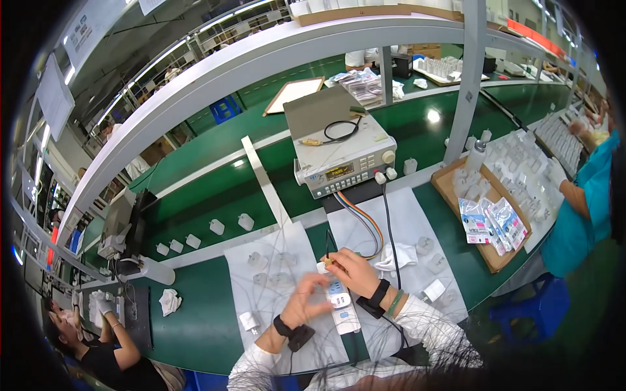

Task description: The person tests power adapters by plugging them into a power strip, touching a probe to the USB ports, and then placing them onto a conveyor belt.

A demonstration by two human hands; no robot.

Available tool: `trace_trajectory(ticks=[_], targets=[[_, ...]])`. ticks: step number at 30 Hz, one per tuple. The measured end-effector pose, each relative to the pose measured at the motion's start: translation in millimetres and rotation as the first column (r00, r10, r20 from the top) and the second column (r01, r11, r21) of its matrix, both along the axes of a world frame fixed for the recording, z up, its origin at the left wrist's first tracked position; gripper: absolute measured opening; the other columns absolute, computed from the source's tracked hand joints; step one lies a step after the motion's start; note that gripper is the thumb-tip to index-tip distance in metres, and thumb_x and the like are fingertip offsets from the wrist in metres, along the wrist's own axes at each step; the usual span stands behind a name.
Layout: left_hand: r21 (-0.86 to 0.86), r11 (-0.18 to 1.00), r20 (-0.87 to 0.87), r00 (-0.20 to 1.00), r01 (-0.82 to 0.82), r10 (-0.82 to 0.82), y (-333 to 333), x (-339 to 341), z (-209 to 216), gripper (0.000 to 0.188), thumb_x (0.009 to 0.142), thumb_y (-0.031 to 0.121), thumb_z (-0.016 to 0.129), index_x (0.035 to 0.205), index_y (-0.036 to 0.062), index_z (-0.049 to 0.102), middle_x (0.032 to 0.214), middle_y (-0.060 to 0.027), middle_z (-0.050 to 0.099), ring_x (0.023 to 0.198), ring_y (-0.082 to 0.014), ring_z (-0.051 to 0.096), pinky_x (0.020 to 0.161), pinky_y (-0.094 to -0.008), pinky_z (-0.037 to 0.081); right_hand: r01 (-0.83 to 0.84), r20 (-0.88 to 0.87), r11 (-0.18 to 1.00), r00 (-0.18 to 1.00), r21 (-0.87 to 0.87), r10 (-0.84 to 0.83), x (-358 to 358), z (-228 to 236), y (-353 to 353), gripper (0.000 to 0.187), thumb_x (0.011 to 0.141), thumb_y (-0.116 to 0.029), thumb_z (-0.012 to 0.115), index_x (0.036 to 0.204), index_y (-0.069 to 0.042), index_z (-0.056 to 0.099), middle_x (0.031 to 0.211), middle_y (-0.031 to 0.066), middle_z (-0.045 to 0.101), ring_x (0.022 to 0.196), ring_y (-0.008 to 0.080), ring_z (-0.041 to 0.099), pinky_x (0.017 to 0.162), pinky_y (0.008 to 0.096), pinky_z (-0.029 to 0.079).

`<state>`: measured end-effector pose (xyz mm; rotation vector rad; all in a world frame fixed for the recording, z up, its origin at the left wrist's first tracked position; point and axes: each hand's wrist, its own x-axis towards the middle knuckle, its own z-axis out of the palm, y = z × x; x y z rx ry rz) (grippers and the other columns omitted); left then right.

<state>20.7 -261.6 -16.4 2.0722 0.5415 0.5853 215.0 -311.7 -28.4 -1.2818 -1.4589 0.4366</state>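
Note:
My right hand [355,272] pinches a small yellowish connector [328,262] on a black cable, just above the far end of a white power strip [348,322]. A white charger [340,300] sits in the strip's middle. Beside the strip, my left hand [304,301] is held with its fingers curved and apart, nothing seen in it. White paper sheets [270,241] lie under the work on both sides. One white charger [248,321] lies on the left sheet, another [433,290] on the right one, near several clear plastic-wrapped pieces [424,246].
A grey test instrument [342,156] with a lit display stands behind, with rainbow wires [362,218] and a black cable running forward. A cardboard tray [500,259] of packets is at right. White cloths [396,256] lie about. Co-workers sit on both sides; a metal upright [471,85] rises behind.

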Motion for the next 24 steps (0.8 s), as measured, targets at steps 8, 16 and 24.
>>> trace_trajectory(ticks=[8, 16, 24], targets=[[-0.179, 0.955, 0.052, 0.967, -0.237, 0.250, 24, 34, -44, 0.043, 0.082, 0.015, 0.072, 0.121, 0.0081, 0.058, 0.113, -0.0093, 0.060, 0.101, -0.0224, 0.059, 0.084, -0.0296, 0.047, -0.002, -0.102, 0.992, 0.995, 0.130, 0.015, 7, 28, -4, 0.015, 0.088, -0.011, 0.062, 0.099, 0.000, 0.061, 0.085, 0.0088, 0.056, 0.068, 0.0218, 0.057, 0.061, 0.0300, 0.045], [-0.158, 0.961, 0.023, 0.972, -0.228, 0.235, 19, 37, -25, 0.042, 0.081, 0.012, 0.071, 0.121, 0.0081, 0.060, 0.111, -0.0082, 0.061, 0.102, -0.0206, 0.059, 0.087, -0.0297, 0.047, -0.137, -0.161, 0.972, 0.981, -0.192, 0.106, 1, 39, -69, 0.014, 0.086, -0.008, 0.063, 0.097, 0.001, 0.065, 0.083, 0.0095, 0.057, 0.062, 0.0173, 0.052, 0.059, 0.0244, 0.042], [-0.181, 0.937, 0.236, 0.912, -0.298, 0.336, 18, 35, -20, 0.048, 0.080, 0.010, 0.071, 0.127, 0.0092, 0.058, 0.109, -0.0096, 0.061, 0.103, -0.0223, 0.057, 0.086, -0.0322, 0.048, -0.092, 0.042, 0.974, 0.994, -0.208, 0.103, -10, 32, -78, 0.019, 0.085, -0.011, 0.066, 0.103, -0.004, 0.066, 0.081, 0.0060, 0.055, 0.061, 0.0141, 0.053, 0.057, 0.0243, 0.043]])
